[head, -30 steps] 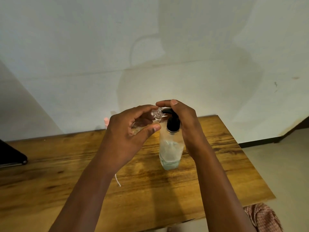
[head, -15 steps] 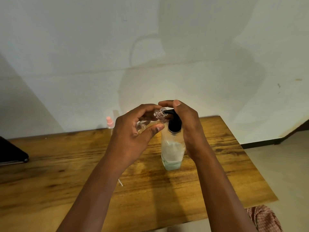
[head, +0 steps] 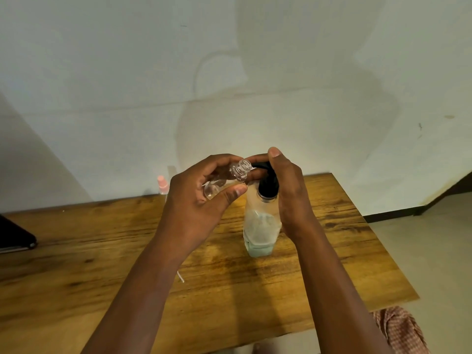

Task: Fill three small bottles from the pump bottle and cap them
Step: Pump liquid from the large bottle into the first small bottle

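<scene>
Since a second ago the small clear bottle (head: 231, 178) has tilted its open neck up toward the black pump nozzle (head: 260, 165). The left hand (head: 196, 200) grips it; the right hand (head: 288, 190) curls over the pump bottle (head: 260, 226), upright on the wooden table (head: 102, 251).

Pump bottle (head: 260, 226): translucent, pale green liquid at base, black pump (head: 267, 185). Small bottle (head: 229, 180): clear. Cap (head: 162, 180): pink. Table (head: 319, 264): brown wood grain. Cloth (head: 401, 330): red-white check. Wall (head: 229, 72): white.

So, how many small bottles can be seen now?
2: a clear small bottle held in the left hand, and a pink-capped bottle by the wall. Others may be hidden.
</scene>
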